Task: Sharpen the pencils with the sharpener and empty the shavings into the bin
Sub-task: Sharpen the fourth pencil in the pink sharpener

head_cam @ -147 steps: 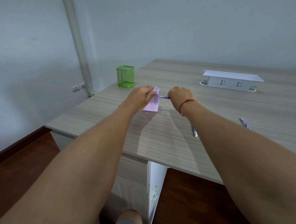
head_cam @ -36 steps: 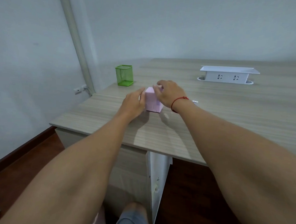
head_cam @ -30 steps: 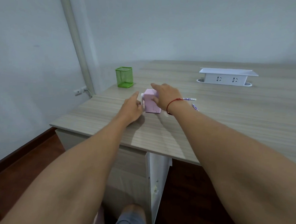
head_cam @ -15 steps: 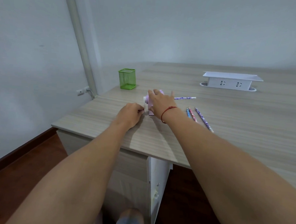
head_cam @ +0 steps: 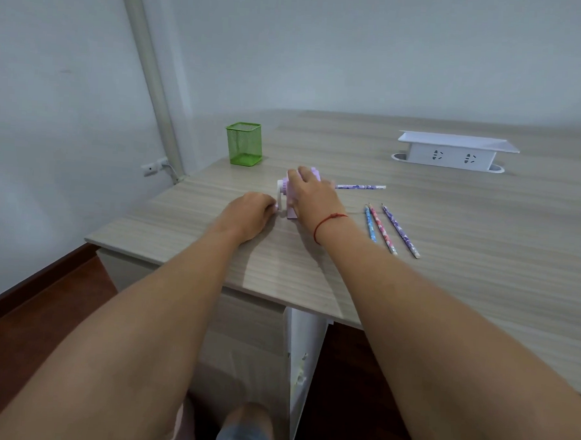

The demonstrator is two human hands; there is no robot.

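Observation:
A small pink crank sharpener (head_cam: 291, 210) stands on the wooden desk (head_cam: 450, 235). My right hand (head_cam: 312, 195) lies over its top and holds it down. A purple patterned pencil (head_cam: 360, 187) sticks out of its right side, level with the desk. My left hand (head_cam: 250, 212) is closed at the white crank (head_cam: 280, 195) on the sharpener's left side. Three more pencils (head_cam: 388, 230) lie side by side on the desk, to the right of my right wrist.
A green mesh cup (head_cam: 244, 143) stands near the desk's far left corner. A white socket box (head_cam: 452, 151) sits at the back right. The desk's front edge (head_cam: 245, 289) runs under my forearms, with dark floor below.
My right hand let go of the pencil and moved onto the sharpener's top. My left hand shifted from the sharpener's body to the crank on its left. The view has tilted, showing three loose pencils.

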